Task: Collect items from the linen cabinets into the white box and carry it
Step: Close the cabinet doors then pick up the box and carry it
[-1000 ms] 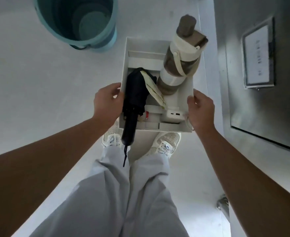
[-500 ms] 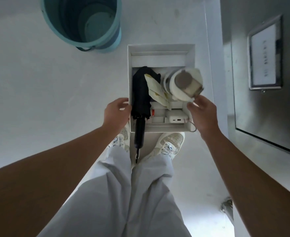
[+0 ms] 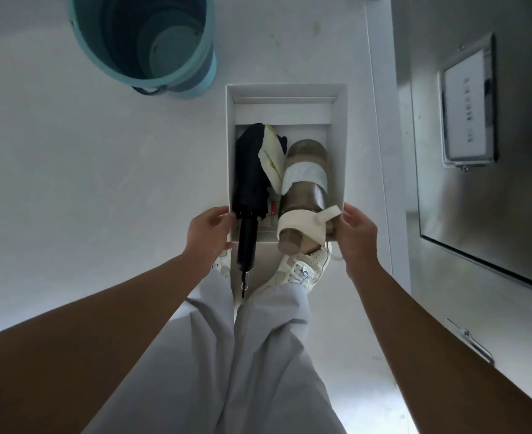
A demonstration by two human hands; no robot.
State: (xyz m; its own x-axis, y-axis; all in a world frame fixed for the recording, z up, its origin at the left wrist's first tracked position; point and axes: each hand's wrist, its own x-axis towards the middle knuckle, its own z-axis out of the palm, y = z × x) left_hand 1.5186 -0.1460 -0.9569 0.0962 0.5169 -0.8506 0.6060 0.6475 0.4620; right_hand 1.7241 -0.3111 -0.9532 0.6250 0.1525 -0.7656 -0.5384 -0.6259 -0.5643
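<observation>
I hold a white box (image 3: 286,98) out in front of me above my feet. My left hand (image 3: 210,230) grips its near left corner and my right hand (image 3: 357,233) grips its near right corner. Inside lie a folded black umbrella (image 3: 250,183) with its handle sticking out over the near edge, a pale yellow-white cloth (image 3: 272,159), and a brown bottle (image 3: 304,189) with a cream lid and strap, lying on its side with the cap toward me. Small white items under them are mostly hidden.
A teal bucket (image 3: 145,42) stands on the white floor ahead to the left. On the right is a steel cabinet front (image 3: 477,198) with a framed label (image 3: 465,104). My white shoes (image 3: 302,270) and grey trousers are below the box.
The bottle has tipped over from upright and now lies flat in the box with its cap toward me. The box sits lower and further out in the view; both hands still hold it.
</observation>
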